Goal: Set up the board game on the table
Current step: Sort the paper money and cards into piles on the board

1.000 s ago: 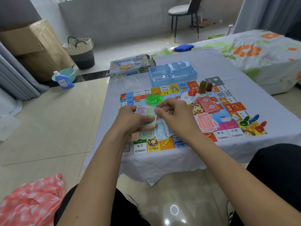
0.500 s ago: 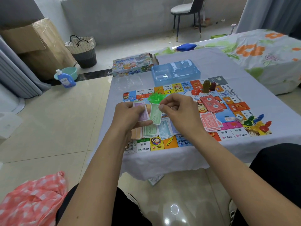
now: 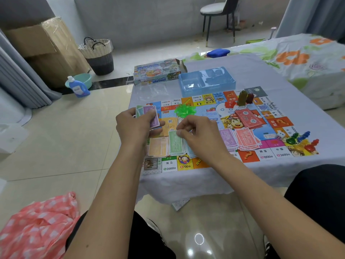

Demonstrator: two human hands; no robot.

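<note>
The board (image 3: 209, 116) lies flat on the table (image 3: 291, 165), which is draped in a pale cloth. The left hand (image 3: 133, 128) grips a small fan of notes (image 3: 149, 116) (purple in front, green behind) with fingers curled round them, held above the board's near left part. The right hand (image 3: 197, 133) pinches the top end of a green note (image 3: 174, 140) between thumb and fingertips; the note's lower end lies on the green pile (image 3: 176, 148), which sits between an orange pile (image 3: 157, 148) and a pale blue pile mostly hidden under the right wrist. Further right lie a purple pile (image 3: 227, 137) and a red pile (image 3: 246, 139), with another red stack (image 3: 249, 117) just beyond. A heap of green houses (image 3: 183, 110) rests on the board just past the hands. Red and amber pieces (image 3: 244, 98) stand near the far edge, and pawns (image 3: 300, 140) lie with a die (image 3: 280, 135) at the near right corner. Beyond the board sit a blue tray (image 3: 206, 82) and the box (image 3: 157, 71), side by side. On the floor to the left stand a basket (image 3: 97, 55) and a bottle (image 3: 78, 87).
</note>
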